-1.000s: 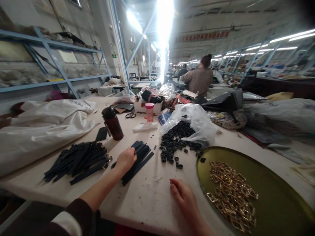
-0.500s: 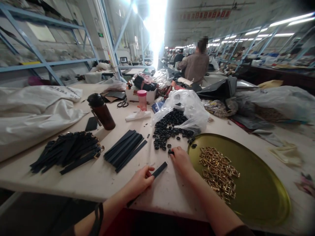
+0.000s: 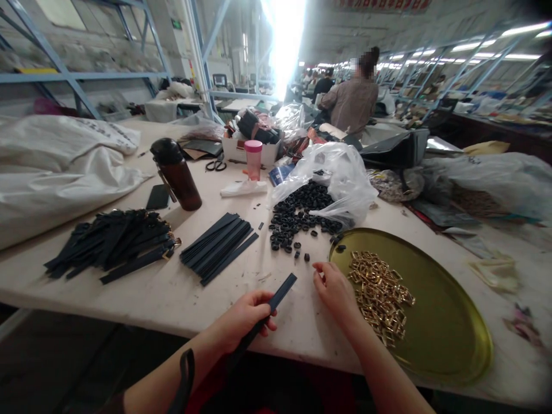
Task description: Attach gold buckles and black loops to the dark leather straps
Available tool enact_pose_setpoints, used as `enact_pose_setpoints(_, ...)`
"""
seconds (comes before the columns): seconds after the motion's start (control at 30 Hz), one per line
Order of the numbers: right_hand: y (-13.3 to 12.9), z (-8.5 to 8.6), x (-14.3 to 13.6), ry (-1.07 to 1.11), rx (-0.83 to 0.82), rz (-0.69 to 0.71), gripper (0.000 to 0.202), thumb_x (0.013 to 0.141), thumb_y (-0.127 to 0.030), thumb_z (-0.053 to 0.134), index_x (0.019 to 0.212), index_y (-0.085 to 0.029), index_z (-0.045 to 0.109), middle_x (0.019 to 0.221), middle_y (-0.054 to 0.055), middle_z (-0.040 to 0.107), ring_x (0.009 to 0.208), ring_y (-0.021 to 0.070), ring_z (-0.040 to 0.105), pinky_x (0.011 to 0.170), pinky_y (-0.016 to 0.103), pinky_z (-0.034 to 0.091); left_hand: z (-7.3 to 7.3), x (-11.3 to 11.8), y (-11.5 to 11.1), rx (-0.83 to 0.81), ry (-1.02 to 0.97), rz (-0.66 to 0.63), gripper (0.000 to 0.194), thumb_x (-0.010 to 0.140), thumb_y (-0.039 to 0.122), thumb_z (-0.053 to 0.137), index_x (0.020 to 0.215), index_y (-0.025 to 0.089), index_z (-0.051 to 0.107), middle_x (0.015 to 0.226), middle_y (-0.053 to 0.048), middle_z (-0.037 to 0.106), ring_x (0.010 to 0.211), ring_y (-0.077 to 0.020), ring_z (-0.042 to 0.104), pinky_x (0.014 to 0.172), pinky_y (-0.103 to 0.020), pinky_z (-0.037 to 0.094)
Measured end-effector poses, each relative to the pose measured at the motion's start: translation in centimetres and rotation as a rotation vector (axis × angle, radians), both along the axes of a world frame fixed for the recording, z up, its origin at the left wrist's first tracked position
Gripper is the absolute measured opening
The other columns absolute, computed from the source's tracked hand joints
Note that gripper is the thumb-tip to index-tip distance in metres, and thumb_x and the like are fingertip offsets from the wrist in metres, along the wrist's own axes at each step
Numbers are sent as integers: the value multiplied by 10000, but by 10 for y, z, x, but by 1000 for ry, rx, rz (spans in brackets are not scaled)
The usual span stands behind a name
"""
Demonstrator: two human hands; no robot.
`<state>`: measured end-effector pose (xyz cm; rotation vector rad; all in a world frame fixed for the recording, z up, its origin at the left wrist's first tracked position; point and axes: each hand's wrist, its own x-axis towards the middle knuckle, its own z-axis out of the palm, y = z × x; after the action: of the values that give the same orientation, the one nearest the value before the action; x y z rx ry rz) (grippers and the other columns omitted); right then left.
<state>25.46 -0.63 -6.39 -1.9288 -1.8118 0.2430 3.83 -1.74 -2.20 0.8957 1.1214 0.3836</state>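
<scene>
My left hand (image 3: pixel 254 315) is closed round a flat black strap (image 3: pixel 283 291), its thumb on top. The strap slants up to the right past the fingers, and its lower end hangs over the table edge. My right hand (image 3: pixel 336 290) is just left of the brass-coloured tray, fingers curled in; whatever lies between the fingertips is hidden. A few loose black loops (image 3: pixel 306 257) lie beyond its fingertips, in front of the heap of black loops (image 3: pixel 297 221). On the tray (image 3: pixel 448 322) is a pile of gold metal buckles (image 3: pixel 382 296).
Left are a stack of black straps (image 3: pixel 218 247) and a pile of straps with gold buckles (image 3: pixel 114 244). Behind stand a brown bottle (image 3: pixel 176 175), a phone (image 3: pixel 158 196), scissors (image 3: pixel 215 165), a pink-lidded jar (image 3: pixel 253 160) and a plastic bag (image 3: pixel 345 178). A person (image 3: pixel 351 103) is farther back.
My right hand has drawn back to the right from the loose loops; the black loop at its fingertips no longer shows there. The left hand has raised the strap slightly. The view has tilted down.
</scene>
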Motion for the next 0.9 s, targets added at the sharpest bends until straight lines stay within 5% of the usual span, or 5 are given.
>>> enact_pose_setpoints(0.2,36,0,6,-81,-35,-33,274,816,-147,432,1059,-102,551,1041,131,563,917,211,556,807,291,403,2,-1,-4,-78,-31,72,417,604,93,477,1017,138,508,922,-54,598,637,-92,577,466,-157,407)
enact_pose_setpoints(0.37,52,-2,-6,-121,-120,30,195,796,-124,475,917,-157,624,941,106,575,812,200,572,738,276,397,4,-3,-4,-82,-72,77,458,604,100,472,1058,149,506,911,-46,607,548,-58,523,425,-149,360)
enact_pose_setpoints(0.73,2,6,-14,-135,-262,225,196,759,-71,518,908,-166,602,954,72,569,844,173,565,727,232,396,-1,3,-12,-190,-165,57,416,662,139,510,1077,138,482,849,-51,619,553,-71,546,447,-158,385)
enact_pose_setpoints(0.9,-3,4,-17,10,-208,204,105,795,-178,506,831,-183,605,850,59,566,740,179,550,674,275,404,-6,-1,-14,-176,-173,51,407,653,141,522,1059,153,500,854,-41,622,545,-68,548,446,-156,383)
